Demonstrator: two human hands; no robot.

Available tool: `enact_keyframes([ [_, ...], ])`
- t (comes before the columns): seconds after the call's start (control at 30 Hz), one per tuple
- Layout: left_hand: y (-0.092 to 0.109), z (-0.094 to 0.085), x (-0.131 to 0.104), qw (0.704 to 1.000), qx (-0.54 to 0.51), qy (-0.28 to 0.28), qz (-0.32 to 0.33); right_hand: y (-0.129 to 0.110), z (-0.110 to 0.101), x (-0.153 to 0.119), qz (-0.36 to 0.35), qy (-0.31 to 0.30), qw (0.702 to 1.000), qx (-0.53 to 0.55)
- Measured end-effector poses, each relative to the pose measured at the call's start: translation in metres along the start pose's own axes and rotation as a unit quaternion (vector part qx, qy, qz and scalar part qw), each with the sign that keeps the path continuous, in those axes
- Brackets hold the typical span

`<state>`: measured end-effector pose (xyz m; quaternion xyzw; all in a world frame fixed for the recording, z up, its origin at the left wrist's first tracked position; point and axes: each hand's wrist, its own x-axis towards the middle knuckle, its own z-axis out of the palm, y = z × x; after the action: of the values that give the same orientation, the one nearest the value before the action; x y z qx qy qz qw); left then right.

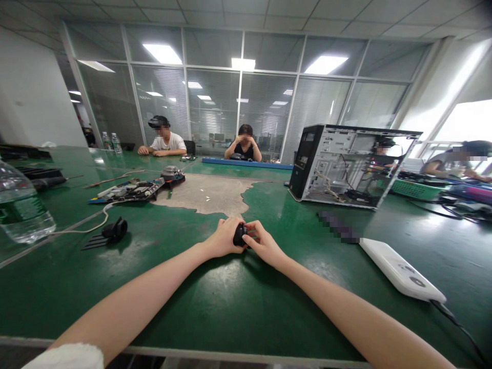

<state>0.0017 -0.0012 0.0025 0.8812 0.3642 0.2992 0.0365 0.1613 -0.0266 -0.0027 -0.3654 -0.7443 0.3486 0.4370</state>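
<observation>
Just above the green tabletop (215, 312), near the middle of the view, both my hands meet around a small rounded black object (239, 234). My left hand (223, 238) wraps it from the left with the fingers curled over its far side. From the right, the thumb and fingers of my right hand (265, 245) pinch its near edge. Its exact kind cannot be made out, since my fingers cover much of it. Beyond my hands lies a worn beige patch (215, 192) of the table with small white scraps on it.
An opened computer case (307, 164) stands at the right, behind a white device (400, 269) with a cable. To the left are a circuit board (130, 189), a black clip-like part (115, 230) and a water bottle (23, 210). Several people sit around the table.
</observation>
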Motion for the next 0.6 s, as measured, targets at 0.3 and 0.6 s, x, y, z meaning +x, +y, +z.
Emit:
enact_keyframes([
  [0.3, -0.0015, 0.0010, 0.0000, 1.000, -0.001, -0.001, -0.007, -0.0022, 0.0002, -0.0013, -0.037, 0.027, 0.998, -0.043],
  [0.6, -0.0017, 0.0007, 0.0000, 1.000, -0.001, 0.003, 0.004, -0.0004, 0.0007, -0.0001, -0.003, 0.008, 1.000, -0.012],
])
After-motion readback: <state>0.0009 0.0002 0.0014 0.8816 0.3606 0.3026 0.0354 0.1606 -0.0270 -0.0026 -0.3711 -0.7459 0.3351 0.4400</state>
